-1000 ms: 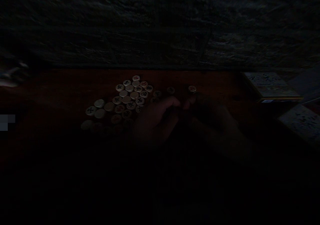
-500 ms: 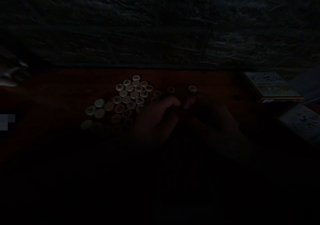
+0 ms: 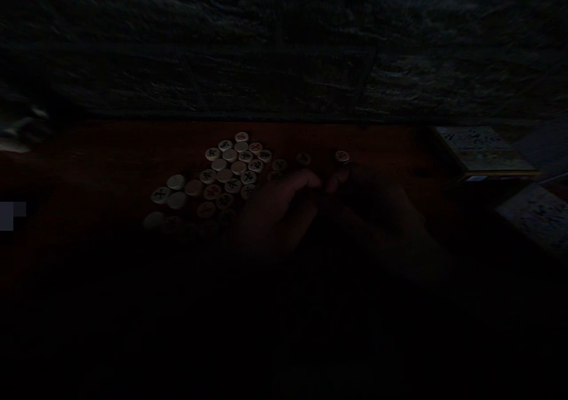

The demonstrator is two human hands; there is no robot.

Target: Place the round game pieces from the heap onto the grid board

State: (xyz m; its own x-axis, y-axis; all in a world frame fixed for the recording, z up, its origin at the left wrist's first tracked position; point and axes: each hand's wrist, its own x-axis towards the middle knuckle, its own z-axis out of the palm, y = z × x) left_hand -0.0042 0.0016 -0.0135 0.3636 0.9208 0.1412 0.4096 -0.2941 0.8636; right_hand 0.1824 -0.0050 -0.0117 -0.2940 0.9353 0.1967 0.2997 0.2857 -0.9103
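Very little light falls on the scene. Round xiangqi pieces (image 3: 232, 184) with black or red characters lie grouped on a reddish wooden table; some are blank side up. My left hand (image 3: 279, 210) is curled at the right edge of the group, covering part of it. Facing it, my right hand (image 3: 386, 210) has its fingers bent, fingertips close to those of the left. Whatever is between the fingers is lost in the dark. Just beyond the hands lie a single dark-marked piece (image 3: 303, 158) and a red-marked piece (image 3: 342, 156).
A dark wall (image 3: 284, 63) with a rough stone-like pattern rises behind the table (image 3: 377, 136). At the right is a flat box (image 3: 488, 151) with writing on top, and a pale printed panel (image 3: 536, 216) lies nearer. Some pale object (image 3: 22, 134) sits at the far left.
Both hands stay almost in place; the right fingers shift only slightly. The pieces lie as before, and the picture is a little darker.
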